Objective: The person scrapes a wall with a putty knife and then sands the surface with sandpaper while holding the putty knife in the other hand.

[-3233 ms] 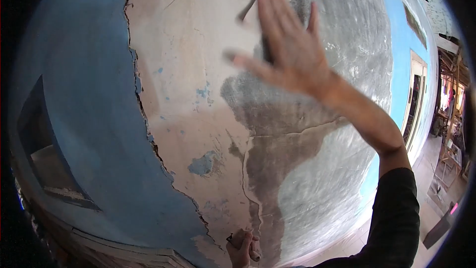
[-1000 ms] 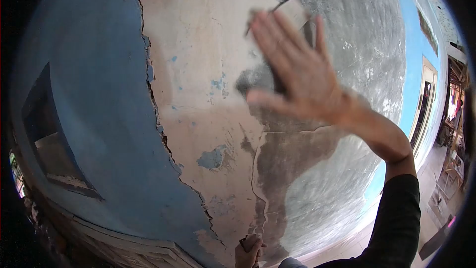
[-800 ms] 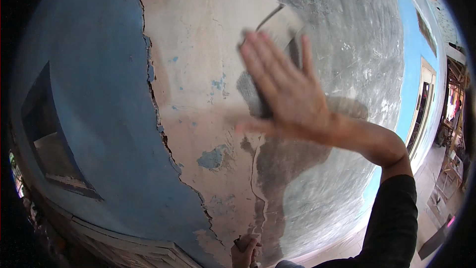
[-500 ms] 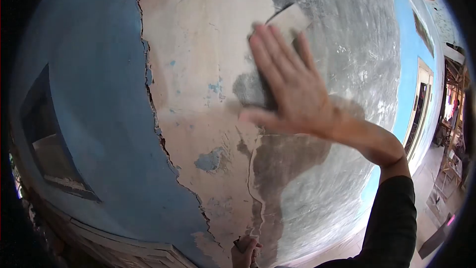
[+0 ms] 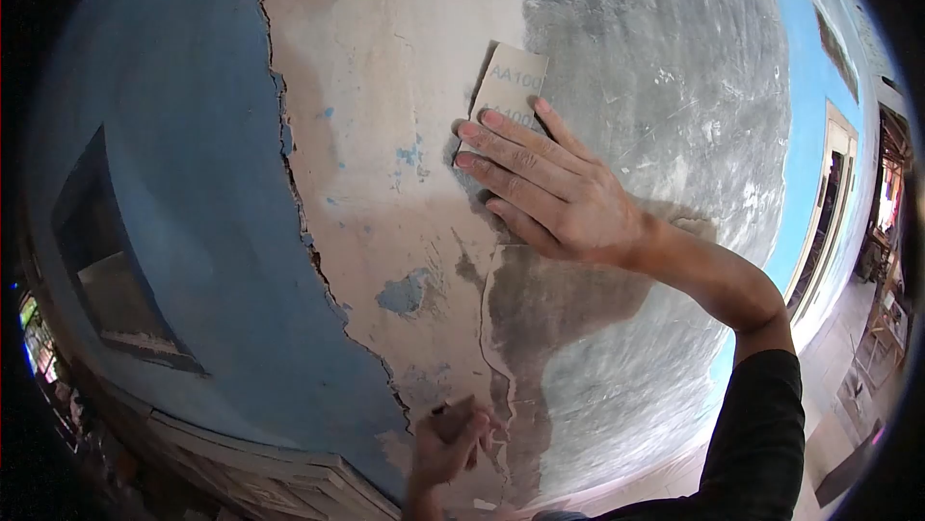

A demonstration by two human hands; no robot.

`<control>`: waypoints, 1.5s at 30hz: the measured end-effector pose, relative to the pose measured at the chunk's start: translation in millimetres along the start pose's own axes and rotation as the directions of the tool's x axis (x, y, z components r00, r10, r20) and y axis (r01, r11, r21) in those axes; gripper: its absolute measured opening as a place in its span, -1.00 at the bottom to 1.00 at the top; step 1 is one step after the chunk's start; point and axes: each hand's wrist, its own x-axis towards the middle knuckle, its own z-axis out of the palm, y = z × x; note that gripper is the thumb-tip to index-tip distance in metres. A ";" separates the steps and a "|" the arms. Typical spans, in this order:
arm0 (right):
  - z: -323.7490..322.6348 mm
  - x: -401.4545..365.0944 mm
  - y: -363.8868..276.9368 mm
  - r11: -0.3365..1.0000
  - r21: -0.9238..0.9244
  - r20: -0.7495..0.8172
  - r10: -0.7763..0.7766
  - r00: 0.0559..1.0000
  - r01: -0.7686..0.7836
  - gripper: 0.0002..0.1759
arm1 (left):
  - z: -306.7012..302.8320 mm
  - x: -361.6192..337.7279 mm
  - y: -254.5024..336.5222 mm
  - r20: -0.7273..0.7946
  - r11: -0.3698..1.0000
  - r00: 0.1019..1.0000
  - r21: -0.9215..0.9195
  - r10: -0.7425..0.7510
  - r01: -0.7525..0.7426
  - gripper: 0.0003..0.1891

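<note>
My right hand [image 5: 568, 189] lies on a piece of sandpaper [image 5: 518, 70], holding it flat against the wall. The sheet's beige backing faces me, printed "AA100", and the fingers cover its lower part. Beneath it the pale bare strip [image 5: 366, 165] meets the grey cement coat [image 5: 655, 68]. Low in the view, my left hand [image 5: 448, 446] is closed, slightly blurred, close to the wall. Something small and dark shows at its fingers; its kind cannot be made out.
A jagged edge [image 5: 313, 261] divides blue paint [image 5: 212, 232] from the bare strip. A dark recessed opening [image 5: 111, 275] is at left, wooden framing [image 5: 260, 473] at lower left. On the right stands a door frame [image 5: 829, 203].
My right hand and the sandpaper have moved down and left, the fingers now pointing more to the left. My left hand has risen and shifted left. The view has turned slightly.
</note>
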 end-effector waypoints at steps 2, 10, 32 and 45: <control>0.6 -1.4 1.2 0.998 0.057 -0.045 0.009 0.999 -0.006 -0.41 | 3.9 13.1 36.5 -0.021 0.970 0.970 0.035 0.243 -0.242 -0.80; -3.7 -3.0 3.8 0.984 0.176 -0.140 0.021 0.990 0.005 -0.47 | 61.1 122.7 174.5 0.059 0.535 0.534 0.005 0.843 -0.845 -0.67; -46.7 -30.7 -1.3 0.467 0.788 0.224 0.391 0.893 -0.402 -0.60 | 100.3 169.4 174.0 -0.119 0.467 0.454 0.309 0.883 -0.828 -0.67; -60.6 -72.8 9.3 0.160 0.871 0.265 0.641 0.720 -0.464 -0.69 | 87.5 177.4 157.1 0.423 -0.083 0.336 0.716 0.842 -0.693 -0.40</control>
